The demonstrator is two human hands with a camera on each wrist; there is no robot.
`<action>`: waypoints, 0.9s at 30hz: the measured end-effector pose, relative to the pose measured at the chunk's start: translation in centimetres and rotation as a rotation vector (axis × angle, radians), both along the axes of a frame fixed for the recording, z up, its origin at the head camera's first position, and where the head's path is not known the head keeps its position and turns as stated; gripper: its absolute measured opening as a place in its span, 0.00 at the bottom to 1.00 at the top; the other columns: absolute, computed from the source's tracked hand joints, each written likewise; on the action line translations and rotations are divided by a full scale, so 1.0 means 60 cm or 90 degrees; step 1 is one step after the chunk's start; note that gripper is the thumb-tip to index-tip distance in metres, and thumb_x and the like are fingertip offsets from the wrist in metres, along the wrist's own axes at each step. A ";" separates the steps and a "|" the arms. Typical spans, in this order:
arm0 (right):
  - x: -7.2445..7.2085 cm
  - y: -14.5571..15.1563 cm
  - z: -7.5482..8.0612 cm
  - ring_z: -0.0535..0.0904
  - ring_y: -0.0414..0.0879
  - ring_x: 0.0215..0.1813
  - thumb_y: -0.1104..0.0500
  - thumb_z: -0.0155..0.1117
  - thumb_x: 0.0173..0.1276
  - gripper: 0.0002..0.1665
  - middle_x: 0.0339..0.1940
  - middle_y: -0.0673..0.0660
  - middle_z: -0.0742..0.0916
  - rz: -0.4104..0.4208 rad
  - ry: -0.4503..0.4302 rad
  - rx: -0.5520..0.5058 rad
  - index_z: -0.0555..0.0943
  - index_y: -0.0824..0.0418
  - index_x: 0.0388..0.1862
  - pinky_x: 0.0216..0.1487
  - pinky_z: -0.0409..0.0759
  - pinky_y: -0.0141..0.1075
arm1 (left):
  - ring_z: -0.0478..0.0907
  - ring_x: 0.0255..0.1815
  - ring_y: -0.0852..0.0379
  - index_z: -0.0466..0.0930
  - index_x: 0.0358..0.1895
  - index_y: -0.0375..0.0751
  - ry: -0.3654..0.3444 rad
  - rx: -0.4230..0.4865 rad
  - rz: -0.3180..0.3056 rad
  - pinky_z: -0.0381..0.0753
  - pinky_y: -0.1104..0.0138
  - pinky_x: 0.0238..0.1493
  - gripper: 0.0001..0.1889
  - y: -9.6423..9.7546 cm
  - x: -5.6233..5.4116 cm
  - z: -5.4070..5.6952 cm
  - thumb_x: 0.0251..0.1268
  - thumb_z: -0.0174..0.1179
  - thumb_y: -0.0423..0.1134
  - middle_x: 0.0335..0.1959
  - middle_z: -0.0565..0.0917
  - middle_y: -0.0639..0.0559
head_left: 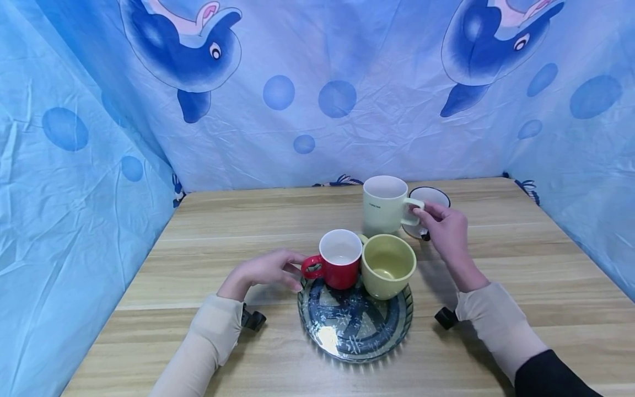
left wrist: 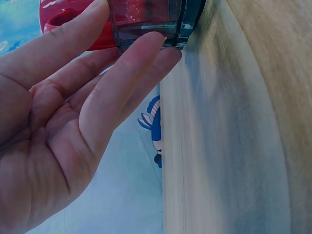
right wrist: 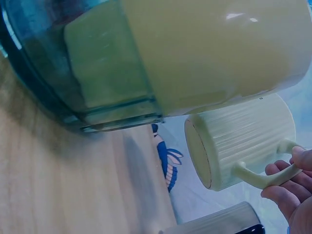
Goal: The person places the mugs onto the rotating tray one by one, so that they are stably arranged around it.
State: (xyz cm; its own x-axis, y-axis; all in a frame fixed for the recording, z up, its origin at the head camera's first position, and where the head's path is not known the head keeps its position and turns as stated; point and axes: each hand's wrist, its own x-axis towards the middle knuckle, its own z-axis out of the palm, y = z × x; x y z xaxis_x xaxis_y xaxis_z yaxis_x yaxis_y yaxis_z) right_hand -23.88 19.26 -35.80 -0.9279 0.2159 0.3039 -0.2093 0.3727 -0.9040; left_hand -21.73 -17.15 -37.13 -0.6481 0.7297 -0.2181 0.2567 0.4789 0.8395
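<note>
My right hand (head_left: 448, 229) pinches the handle of a tall pale green mug (head_left: 379, 212). In the right wrist view that mug (right wrist: 243, 141) is tilted, its base raised off the table. A red mug (head_left: 342, 270) with a white inside and a yellow-green mug (head_left: 387, 281) stand side by side at the back of a round glass tray (head_left: 354, 342). My left hand (head_left: 270, 270) is at the tray's left edge by the red mug's handle. Its fingers (left wrist: 131, 73) are loosely extended at the glass rim; whether they touch it I cannot tell.
A white mug (head_left: 429, 194) with a dark rim stands behind my right hand, partly hidden. The wooden table (head_left: 213, 220) ends at a blue curtain (head_left: 258, 149) with dolphins, which also hangs along both sides.
</note>
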 end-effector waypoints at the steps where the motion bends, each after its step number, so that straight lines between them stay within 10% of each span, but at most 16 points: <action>1: 0.001 0.001 0.002 0.80 0.20 0.32 0.59 0.66 0.66 0.19 0.35 0.43 0.90 0.001 0.001 -0.008 0.82 0.70 0.52 0.37 0.82 0.20 | 0.77 0.62 0.41 0.75 0.61 0.34 0.000 0.000 0.000 0.81 0.60 0.58 0.26 0.000 0.000 0.000 0.56 0.65 0.27 0.63 0.77 0.38; 5: 0.006 0.003 0.013 0.81 0.21 0.33 0.59 0.67 0.66 0.20 0.25 0.22 0.82 0.012 0.011 -0.034 0.81 0.71 0.52 0.38 0.81 0.19 | 0.77 0.62 0.41 0.75 0.62 0.34 0.000 0.002 0.001 0.81 0.62 0.57 0.27 0.001 0.001 0.001 0.56 0.65 0.27 0.63 0.77 0.38; 27: 0.044 0.007 0.062 0.85 0.27 0.37 0.59 0.68 0.64 0.26 0.30 0.32 0.88 0.068 0.052 -0.116 0.78 0.75 0.55 0.38 0.82 0.21 | 0.78 0.60 0.43 0.75 0.60 0.34 0.012 -0.002 0.000 0.81 0.63 0.57 0.26 0.002 0.002 0.001 0.55 0.66 0.27 0.61 0.78 0.39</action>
State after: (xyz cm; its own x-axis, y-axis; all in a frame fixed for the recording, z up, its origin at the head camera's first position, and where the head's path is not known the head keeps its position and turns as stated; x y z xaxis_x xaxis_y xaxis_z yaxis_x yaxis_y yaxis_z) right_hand -21.26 19.69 -32.09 -0.9221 0.1760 0.3447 -0.3148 0.1770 -0.9325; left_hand -21.60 -17.03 -37.07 -0.6518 0.7295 -0.2074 0.2729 0.4807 0.8333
